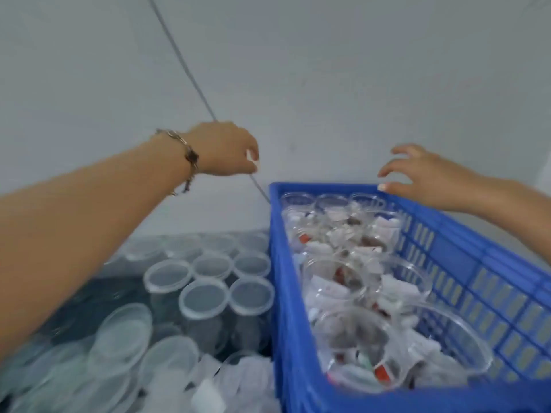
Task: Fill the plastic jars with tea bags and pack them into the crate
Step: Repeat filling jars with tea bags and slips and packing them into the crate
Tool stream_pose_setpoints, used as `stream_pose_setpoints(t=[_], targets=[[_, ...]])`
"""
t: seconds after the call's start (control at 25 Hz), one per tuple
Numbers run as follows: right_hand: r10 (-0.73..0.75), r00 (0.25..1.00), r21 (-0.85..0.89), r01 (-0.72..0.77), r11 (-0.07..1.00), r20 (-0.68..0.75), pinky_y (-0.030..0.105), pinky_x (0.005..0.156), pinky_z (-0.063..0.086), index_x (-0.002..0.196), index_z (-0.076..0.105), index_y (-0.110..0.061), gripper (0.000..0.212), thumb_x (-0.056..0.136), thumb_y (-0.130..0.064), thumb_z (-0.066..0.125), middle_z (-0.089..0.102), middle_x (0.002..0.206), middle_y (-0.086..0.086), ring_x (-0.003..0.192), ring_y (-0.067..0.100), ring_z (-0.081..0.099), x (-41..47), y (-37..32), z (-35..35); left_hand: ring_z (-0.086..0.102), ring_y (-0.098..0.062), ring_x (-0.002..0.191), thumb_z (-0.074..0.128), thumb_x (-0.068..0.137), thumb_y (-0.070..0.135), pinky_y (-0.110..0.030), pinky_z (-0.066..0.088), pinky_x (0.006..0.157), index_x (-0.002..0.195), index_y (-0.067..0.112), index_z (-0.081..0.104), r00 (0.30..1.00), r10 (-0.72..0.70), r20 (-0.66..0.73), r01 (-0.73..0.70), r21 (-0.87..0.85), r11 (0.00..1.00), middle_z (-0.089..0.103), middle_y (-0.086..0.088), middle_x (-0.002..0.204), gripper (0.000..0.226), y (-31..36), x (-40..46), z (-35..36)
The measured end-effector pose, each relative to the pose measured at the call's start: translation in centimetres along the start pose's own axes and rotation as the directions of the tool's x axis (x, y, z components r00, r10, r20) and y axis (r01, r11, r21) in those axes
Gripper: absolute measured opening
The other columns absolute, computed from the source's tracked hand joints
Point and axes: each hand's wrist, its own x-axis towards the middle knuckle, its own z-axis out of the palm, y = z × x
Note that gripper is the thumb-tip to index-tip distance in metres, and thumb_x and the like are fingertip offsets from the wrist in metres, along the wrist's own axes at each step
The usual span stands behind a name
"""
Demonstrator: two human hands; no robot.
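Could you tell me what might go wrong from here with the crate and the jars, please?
The jars in the blue crate stand open and full of tea bags, so tilting or jolting the crate could spill them. The right hand only reaches over the far rim and the left hand is off the crate, so any lift now may be lopsided. The lidded jars crowd its left side and could be knocked.

We see a blue slotted crate (447, 263) at right, packed with clear open-topped jars (351, 281) standing upright in rows, each stuffed with white tea bags (384, 231) showing red and dark tags. Left of it stand more clear jars with translucent lids (205, 298) on, touching one another. Loose tea bags (238, 380) lie heaped in front of those.
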Motion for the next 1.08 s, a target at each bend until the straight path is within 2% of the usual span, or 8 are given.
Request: stream_pose_setpoints(t=[0.12, 0.28, 0.48, 0.6, 0.72, 0.8, 0.92, 1.08], targets=[[-0.073, 0.997, 0.052, 0.075, 0.996, -0.035, 0.035, 0.111, 0.025, 0.123, 0.057, -0.022, 0.041, 0.086, -0.039, 0.058, 0.019, 0.151, 0.014, 0.130, 0.036, 0.038, 0.6, -5.2, -2.1, 0.048, -0.020, 0.119, 0.056, 0.093, 0.039, -0.034, 0.038, 0.098, 0.124, 0.026, 0.058, 0.977, -0.191, 0.093, 0.193, -0.013, 0.981, 0.059, 0.005, 0.124, 0.034, -6.1, -5.9, -0.8], [-0.137, 0.987, 0.179, 0.151, 0.972, -0.089, 0.032, 0.108, 0.028, 0.123, 0.057, -0.021, 0.036, 0.089, -0.033, 0.060, 0.023, 0.150, 0.013, 0.121, 0.030, 0.047, 3.1, -13.6, -2.7, 0.047, -0.023, 0.123, 0.060, 0.091, 0.036, -0.034, 0.035, 0.101, 0.128, 0.022, 0.057, 0.932, -0.326, 0.157, 0.341, -0.079, 0.937, 0.053, -0.002, 0.134, 0.039, -10.7, -10.2, 0.7], [-0.235, 0.936, 0.057, 0.228, 0.972, 0.263, 0.034, 0.105, 0.035, 0.133, 0.050, -0.018, 0.044, 0.093, -0.033, 0.056, 0.041, 0.140, 0.011, 0.125, 0.027, 0.044, 6.7, -25.4, 1.9, 0.039, -0.028, 0.132, 0.061, 0.090, 0.031, -0.036, 0.032, 0.107, 0.140, 0.014, 0.044, 0.884, -0.359, 0.300, 0.418, -0.160, 0.894, 0.039, -0.011, 0.146, 0.056, -13.5, -13.8, 8.6], [-0.228, 0.894, 0.032, 0.234, 0.972, 0.386, 0.036, 0.105, 0.037, 0.133, 0.051, -0.018, 0.043, 0.093, -0.033, 0.055, 0.048, 0.139, 0.005, 0.125, 0.025, 0.046, 8.0, -30.9, 5.2, 0.044, -0.027, 0.128, 0.062, 0.089, 0.035, -0.034, 0.036, 0.104, 0.137, 0.010, 0.047, 0.843, -0.372, 0.388, 0.469, -0.192, 0.862, 0.046, -0.012, 0.140, 0.055, -15.4, -15.9, 14.3], [-0.202, 0.859, 0.099, 0.176, 0.979, 0.470, 0.039, 0.106, 0.036, 0.136, 0.048, -0.014, 0.047, 0.094, -0.036, 0.054, 0.046, 0.141, 0.007, 0.127, 0.027, 0.045, 8.7, -34.7, 10.1, 0.050, -0.026, 0.122, 0.064, 0.087, 0.035, -0.035, 0.041, 0.101, 0.132, 0.011, 0.051, 0.828, -0.334, 0.450, 0.490, -0.293, 0.821, 0.054, -0.010, 0.135, 0.053, -16.6, -17.0, 19.6], [-0.164, 0.826, 0.145, 0.101, 0.984, 0.540, 0.040, 0.109, 0.032, 0.143, 0.036, -0.013, 0.057, 0.096, -0.043, 0.048, 0.038, 0.148, 0.008, 0.132, 0.028, 0.039, 8.1, -36.3, 13.9, 0.046, -0.025, 0.127, 0.067, 0.085, 0.037, -0.033, 0.040, 0.103, 0.143, 0.013, 0.039, 0.817, -0.316, 0.482, 0.529, -0.411, 0.742, 0.047, -0.009, 0.143, 0.069, -16.5, -17.3, 23.0], [-0.108, 0.806, 0.178, 0.003, 0.984, 0.581, 0.039, 0.108, 0.030, 0.149, 0.022, -0.010, 0.067, 0.097, -0.049, 0.038, 0.030, 0.152, 0.010, 0.136, 0.029, 0.034, 7.4, -37.1, 17.7, 0.030, -0.024, 0.140, 0.071, 0.079, 0.048, -0.032, 0.031, 0.106, 0.153, 0.015, 0.003, 0.811, -0.258, 0.526, 0.564, -0.585, 0.583, 0.026, -0.005, 0.156, 0.106, -15.6, -16.8, 26.0], [-0.094, 0.811, 0.141, 0.014, 0.990, 0.578, 0.042, 0.112, 0.026, 0.150, 0.017, -0.014, 0.061, 0.100, -0.046, 0.032, 0.021, 0.156, 0.012, 0.139, 0.032, 0.027, 7.5, -37.4, 19.8, 0.036, -0.023, 0.137, 0.080, 0.070, 0.039, -0.033, 0.035, 0.107, 0.152, 0.013, -0.007, 0.862, -0.286, 0.419, 0.506, -0.743, 0.438, 0.032, -0.009, 0.153, 0.122, -13.9, -14.8, 27.6]])
